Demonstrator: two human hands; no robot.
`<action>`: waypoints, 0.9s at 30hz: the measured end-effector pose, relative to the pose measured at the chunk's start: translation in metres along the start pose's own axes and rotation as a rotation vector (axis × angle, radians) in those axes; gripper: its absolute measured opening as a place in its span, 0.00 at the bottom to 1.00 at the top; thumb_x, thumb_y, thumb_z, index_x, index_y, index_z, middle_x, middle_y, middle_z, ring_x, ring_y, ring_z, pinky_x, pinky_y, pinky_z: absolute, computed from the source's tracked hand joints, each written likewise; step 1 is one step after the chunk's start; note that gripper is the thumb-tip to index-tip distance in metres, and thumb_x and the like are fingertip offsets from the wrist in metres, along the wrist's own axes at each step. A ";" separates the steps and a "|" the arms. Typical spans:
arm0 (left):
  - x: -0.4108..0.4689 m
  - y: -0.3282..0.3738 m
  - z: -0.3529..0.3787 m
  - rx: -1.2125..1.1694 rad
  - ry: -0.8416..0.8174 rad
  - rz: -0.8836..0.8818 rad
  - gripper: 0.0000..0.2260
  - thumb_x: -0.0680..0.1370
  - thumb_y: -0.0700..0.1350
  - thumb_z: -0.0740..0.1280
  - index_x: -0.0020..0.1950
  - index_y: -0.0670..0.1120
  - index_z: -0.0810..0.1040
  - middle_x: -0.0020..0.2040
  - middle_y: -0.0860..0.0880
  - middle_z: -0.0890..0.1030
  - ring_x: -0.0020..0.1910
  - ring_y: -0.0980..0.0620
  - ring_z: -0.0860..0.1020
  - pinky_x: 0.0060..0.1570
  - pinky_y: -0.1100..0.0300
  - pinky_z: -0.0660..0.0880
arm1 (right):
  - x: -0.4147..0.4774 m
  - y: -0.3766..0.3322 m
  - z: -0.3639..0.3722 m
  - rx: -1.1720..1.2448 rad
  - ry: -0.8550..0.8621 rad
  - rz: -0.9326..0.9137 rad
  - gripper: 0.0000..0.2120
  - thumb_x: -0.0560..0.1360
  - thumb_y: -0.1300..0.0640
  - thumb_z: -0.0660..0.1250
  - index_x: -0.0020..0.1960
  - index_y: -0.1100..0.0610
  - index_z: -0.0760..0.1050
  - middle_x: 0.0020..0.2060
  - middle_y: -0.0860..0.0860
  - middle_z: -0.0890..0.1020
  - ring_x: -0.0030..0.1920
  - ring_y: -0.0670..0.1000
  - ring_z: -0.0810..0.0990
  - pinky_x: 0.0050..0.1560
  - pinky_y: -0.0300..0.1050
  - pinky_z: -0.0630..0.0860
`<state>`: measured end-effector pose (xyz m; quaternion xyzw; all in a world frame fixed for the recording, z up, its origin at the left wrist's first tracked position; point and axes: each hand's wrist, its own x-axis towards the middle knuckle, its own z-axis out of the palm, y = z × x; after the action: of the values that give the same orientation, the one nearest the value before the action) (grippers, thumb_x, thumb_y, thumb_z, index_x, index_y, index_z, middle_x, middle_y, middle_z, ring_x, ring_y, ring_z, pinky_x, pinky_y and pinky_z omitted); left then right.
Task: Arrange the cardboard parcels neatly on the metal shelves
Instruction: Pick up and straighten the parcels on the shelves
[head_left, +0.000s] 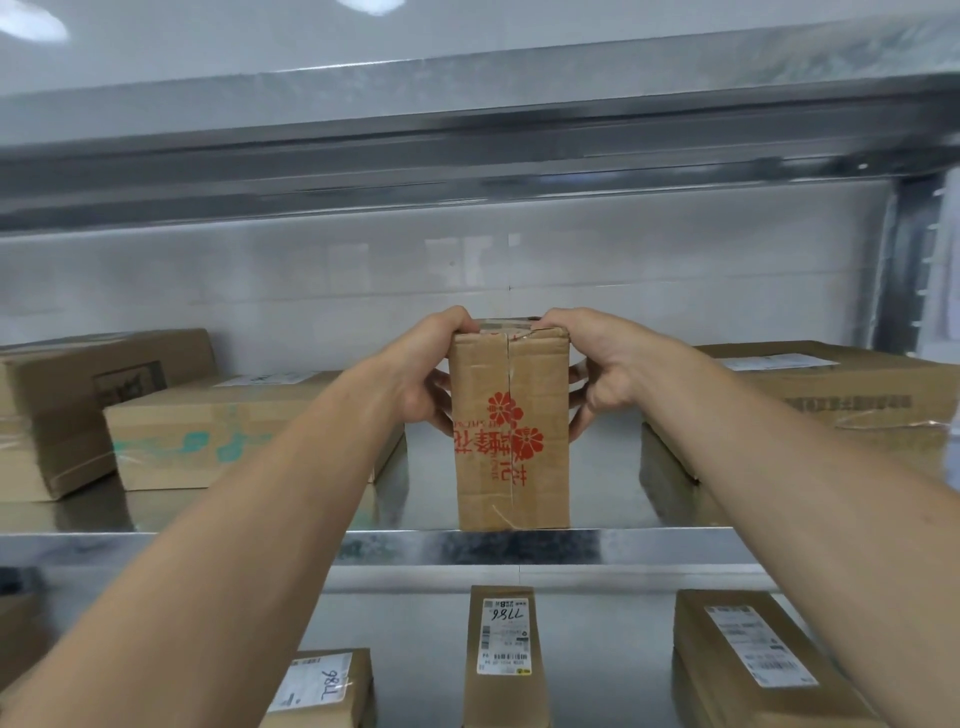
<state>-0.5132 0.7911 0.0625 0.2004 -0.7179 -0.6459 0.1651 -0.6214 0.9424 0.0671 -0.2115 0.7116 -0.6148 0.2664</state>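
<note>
A tall cardboard parcel with red flower print (511, 441) stands upright at the front edge of the middle metal shelf (519, 543). My left hand (426, 371) grips its upper left side, thumb on top and fingers curled round the side. My right hand (597, 369) grips the upper right side the same way. The far side of the parcel is hidden.
Left on the same shelf lie a parcel with teal print (223, 431) and a larger box (72, 410) behind it. A wide flat box (831, 395) sits at the right. The shelf below holds several labelled parcels (504, 654). An upper shelf (467, 145) runs overhead.
</note>
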 end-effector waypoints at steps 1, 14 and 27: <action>-0.001 0.000 0.000 0.003 0.001 0.005 0.09 0.77 0.51 0.63 0.51 0.47 0.74 0.52 0.39 0.77 0.52 0.35 0.79 0.60 0.31 0.74 | -0.001 0.001 0.000 0.003 -0.005 -0.007 0.18 0.76 0.51 0.70 0.66 0.49 0.76 0.64 0.63 0.71 0.63 0.72 0.73 0.56 0.84 0.69; -0.003 -0.004 -0.010 -0.034 0.018 0.069 0.13 0.71 0.54 0.65 0.50 0.50 0.79 0.53 0.44 0.78 0.51 0.42 0.77 0.65 0.37 0.72 | -0.017 -0.003 -0.006 0.003 0.018 -0.133 0.20 0.75 0.37 0.70 0.61 0.47 0.77 0.63 0.59 0.77 0.63 0.64 0.76 0.59 0.75 0.75; -0.021 0.006 -0.004 -0.158 0.019 0.081 0.28 0.80 0.68 0.58 0.64 0.46 0.74 0.59 0.39 0.81 0.56 0.36 0.80 0.57 0.36 0.76 | -0.027 0.002 0.001 0.186 0.059 -0.157 0.25 0.81 0.34 0.58 0.57 0.56 0.74 0.56 0.57 0.79 0.61 0.59 0.77 0.66 0.74 0.70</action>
<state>-0.4936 0.7989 0.0689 0.1635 -0.6706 -0.6915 0.2130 -0.6005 0.9589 0.0684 -0.2228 0.6401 -0.7032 0.2150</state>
